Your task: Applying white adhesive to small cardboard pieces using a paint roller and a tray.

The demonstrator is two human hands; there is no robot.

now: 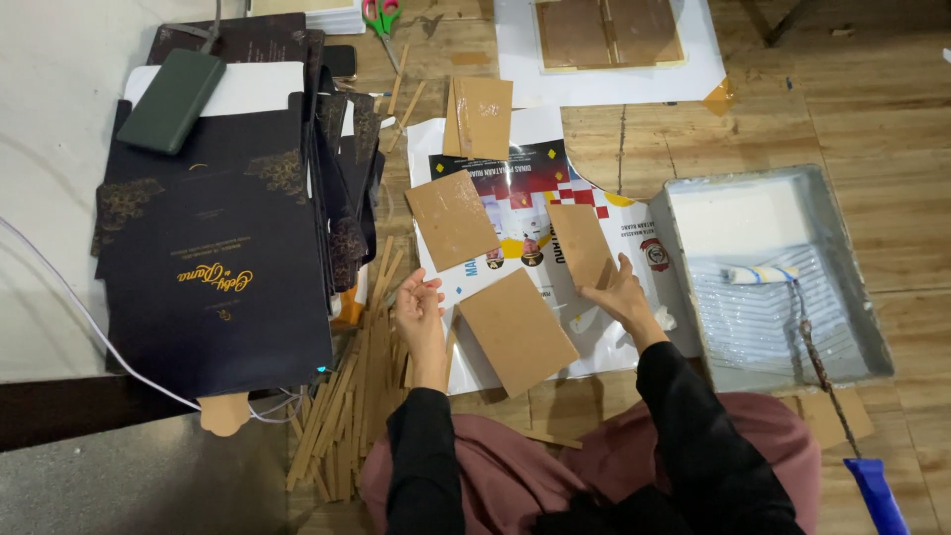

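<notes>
A stack of dark, gold-patterned card covers (213,258) lies at the far left on the wooden floor (892,119), with a green case (173,99) on top. Beside it, thin wooden strips (347,396) fan out in a loose heap. The left hand (421,307) rests just above these strips, fingers half curled and holding nothing that shows, next to a bare brown board rectangle (515,332) lying on a glossy printed sheet (535,198). The right hand (619,292) pinches the lower edge of another brown board piece (580,243), fingers closed on it, tilting it over the sheet. To handle it well, grip the stiff matte board by its edges and lay it flat and square. At the right, a grey plastic paint tray (852,287) holds white liquid and a small roller (758,274).
</notes>
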